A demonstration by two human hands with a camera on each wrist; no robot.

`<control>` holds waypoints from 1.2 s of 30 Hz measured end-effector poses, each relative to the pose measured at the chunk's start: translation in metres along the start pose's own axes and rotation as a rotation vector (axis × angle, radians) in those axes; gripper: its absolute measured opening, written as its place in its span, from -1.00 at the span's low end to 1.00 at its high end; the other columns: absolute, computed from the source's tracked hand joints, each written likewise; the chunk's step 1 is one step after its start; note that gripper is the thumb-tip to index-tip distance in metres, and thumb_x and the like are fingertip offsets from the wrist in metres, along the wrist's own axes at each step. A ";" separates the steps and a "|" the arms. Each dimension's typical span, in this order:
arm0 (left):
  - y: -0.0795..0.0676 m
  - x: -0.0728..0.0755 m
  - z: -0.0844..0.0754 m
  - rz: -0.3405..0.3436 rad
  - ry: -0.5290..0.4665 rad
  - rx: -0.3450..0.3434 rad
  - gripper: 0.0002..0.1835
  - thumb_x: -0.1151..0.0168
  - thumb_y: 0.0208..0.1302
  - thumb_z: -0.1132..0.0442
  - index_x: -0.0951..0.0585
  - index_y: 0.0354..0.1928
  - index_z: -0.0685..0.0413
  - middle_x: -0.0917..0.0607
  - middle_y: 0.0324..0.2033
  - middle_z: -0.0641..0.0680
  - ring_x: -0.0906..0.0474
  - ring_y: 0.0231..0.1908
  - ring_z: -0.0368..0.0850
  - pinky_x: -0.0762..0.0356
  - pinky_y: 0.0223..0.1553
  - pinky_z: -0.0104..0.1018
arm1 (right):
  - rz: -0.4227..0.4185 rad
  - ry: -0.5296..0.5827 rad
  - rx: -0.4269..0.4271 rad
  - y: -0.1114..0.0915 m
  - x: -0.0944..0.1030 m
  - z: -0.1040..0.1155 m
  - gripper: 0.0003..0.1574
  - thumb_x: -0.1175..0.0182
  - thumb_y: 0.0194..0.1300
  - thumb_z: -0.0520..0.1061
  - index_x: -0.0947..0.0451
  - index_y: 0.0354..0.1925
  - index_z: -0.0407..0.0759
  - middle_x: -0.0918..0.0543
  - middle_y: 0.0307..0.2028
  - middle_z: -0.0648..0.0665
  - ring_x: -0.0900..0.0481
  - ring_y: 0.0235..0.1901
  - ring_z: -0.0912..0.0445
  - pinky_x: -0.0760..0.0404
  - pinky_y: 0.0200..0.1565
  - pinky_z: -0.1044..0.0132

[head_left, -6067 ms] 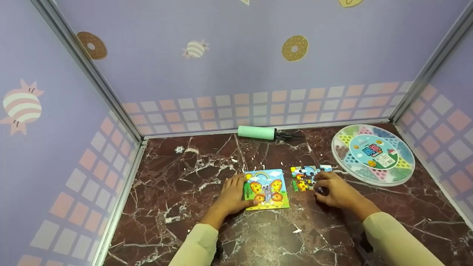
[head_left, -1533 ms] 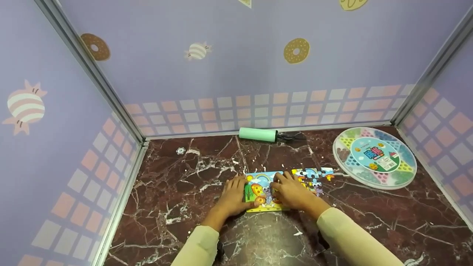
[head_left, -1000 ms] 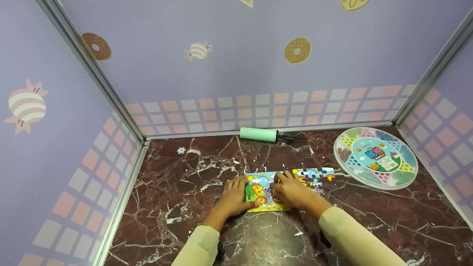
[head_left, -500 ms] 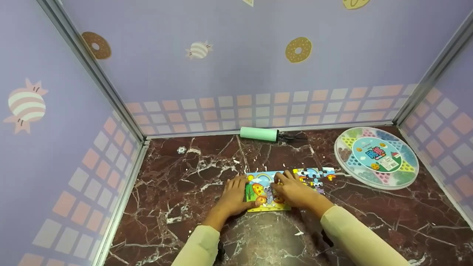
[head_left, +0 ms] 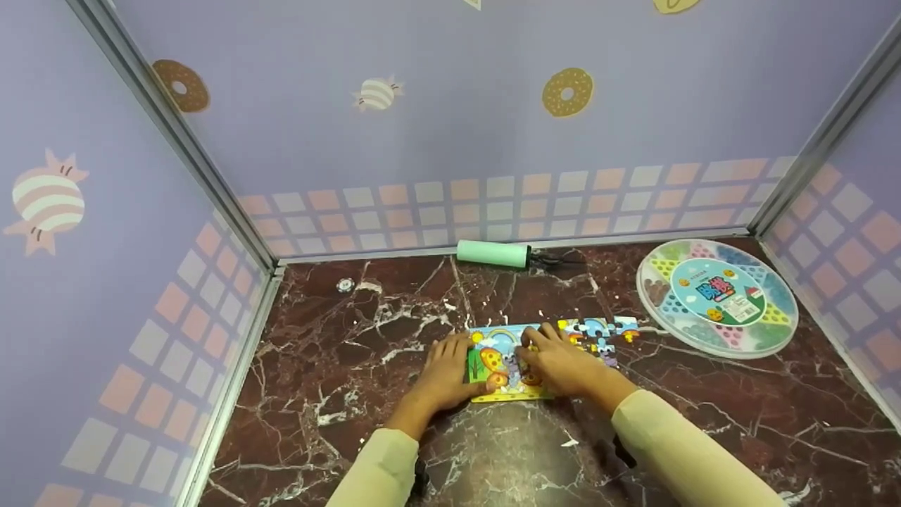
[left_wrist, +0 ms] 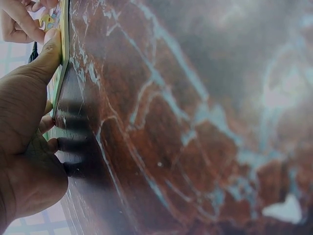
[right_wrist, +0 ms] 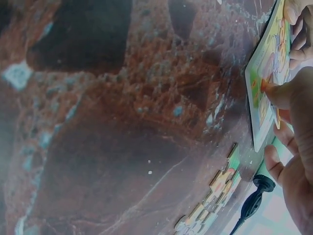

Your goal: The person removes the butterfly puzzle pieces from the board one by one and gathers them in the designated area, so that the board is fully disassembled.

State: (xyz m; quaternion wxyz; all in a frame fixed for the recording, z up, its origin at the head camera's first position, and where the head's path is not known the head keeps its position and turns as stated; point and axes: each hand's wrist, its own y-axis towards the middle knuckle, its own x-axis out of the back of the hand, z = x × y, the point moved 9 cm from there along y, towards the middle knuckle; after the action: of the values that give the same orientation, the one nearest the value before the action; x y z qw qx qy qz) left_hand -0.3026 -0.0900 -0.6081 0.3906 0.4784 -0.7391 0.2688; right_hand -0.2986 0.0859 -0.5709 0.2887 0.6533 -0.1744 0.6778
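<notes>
So, my left hand [head_left: 443,373] is on the left edge of the butterfly puzzle board [head_left: 501,367], fingers laid along that side and thumb apart from them, resting on the printed face near the bottom corner. It's more of a press than a clamp. The board is flat on the marble table [head_left: 352,415], right in front of me.

My right hand [head_left: 559,367] is over the right half, fingers bent, thumb and fingertips pinching what looks like a puzzle piece [right_wrist: 278,119] by its edge, tilted against the board. My own fingers hide most of it, so I can't tell which bit of the picture it is.

Just right of the board there's a bunch of other puzzle pieces [head_left: 597,329], some touching, with one in the lower part showing a purple bit.

Further back, a mint-green cylinder [head_left: 491,254] with a black end lies near the wall, a round game box [head_left: 718,299] sits off to the right, and a small round token [head_left: 345,285] is back left.
</notes>
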 end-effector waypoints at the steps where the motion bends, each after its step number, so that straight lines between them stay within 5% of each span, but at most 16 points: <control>1: 0.001 -0.002 0.002 0.000 -0.007 0.004 0.01 -0.53 0.30 -0.29 -0.37 0.53 0.23 -0.28 0.64 0.37 -0.12 0.67 0.46 0.08 0.72 0.46 | 0.001 -0.002 -0.002 0.000 0.000 -0.001 -0.43 -0.57 0.26 -0.02 -0.70 0.20 -0.11 -0.56 0.12 -0.22 -0.43 0.01 -0.13 -0.77 0.00 -0.26; 13: 0.004 -0.009 0.011 -0.019 -0.043 -0.005 0.09 -0.47 0.26 -0.45 -0.37 0.54 0.20 -0.29 0.64 0.35 -0.10 0.68 0.46 0.12 0.72 0.48 | -0.088 0.044 0.014 -0.008 0.012 -0.012 -0.41 -0.35 0.54 -0.21 -0.59 0.46 -0.20 -0.61 0.16 -0.28 -0.57 0.11 -0.20 -0.79 0.03 -0.13; 21: 0.004 -0.010 0.013 -0.020 -0.041 -0.002 0.08 -0.49 0.26 -0.40 -0.37 0.55 0.19 -0.28 0.65 0.35 -0.09 0.71 0.41 0.13 0.74 0.44 | -0.201 0.022 0.044 -0.020 0.024 -0.023 -0.45 -0.45 0.40 -0.27 -0.69 0.32 -0.28 -0.64 0.05 -0.28 -0.52 -0.02 -0.15 -0.68 -0.02 -0.08; 29: 0.003 -0.014 0.014 -0.022 -0.037 0.004 0.05 -0.51 0.26 -0.38 -0.38 0.52 0.20 -0.29 0.65 0.33 -0.11 0.71 0.36 0.09 0.74 0.43 | -0.210 0.029 0.014 -0.036 0.027 -0.038 -0.40 -0.52 0.30 -0.27 -0.70 0.30 -0.20 -0.66 0.07 -0.24 -0.53 0.01 -0.17 -0.69 0.02 -0.12; 36: 0.001 -0.003 0.003 -0.016 -0.015 -0.018 0.04 -0.50 0.27 -0.35 -0.37 0.51 0.25 -0.30 0.62 0.39 -0.13 0.67 0.45 0.05 0.70 0.50 | -0.256 0.043 -0.028 -0.052 0.035 -0.055 -0.36 -0.57 0.25 -0.27 -0.73 0.30 -0.18 -0.70 0.00 -0.25 -0.55 -0.07 -0.15 -0.69 -0.05 -0.06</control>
State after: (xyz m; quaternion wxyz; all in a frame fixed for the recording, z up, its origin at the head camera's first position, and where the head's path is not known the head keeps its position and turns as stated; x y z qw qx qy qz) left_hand -0.3036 -0.0905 -0.6116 0.3915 0.4827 -0.7407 0.2552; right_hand -0.3084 0.1655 -0.5483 0.3856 0.6514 -0.0930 0.6468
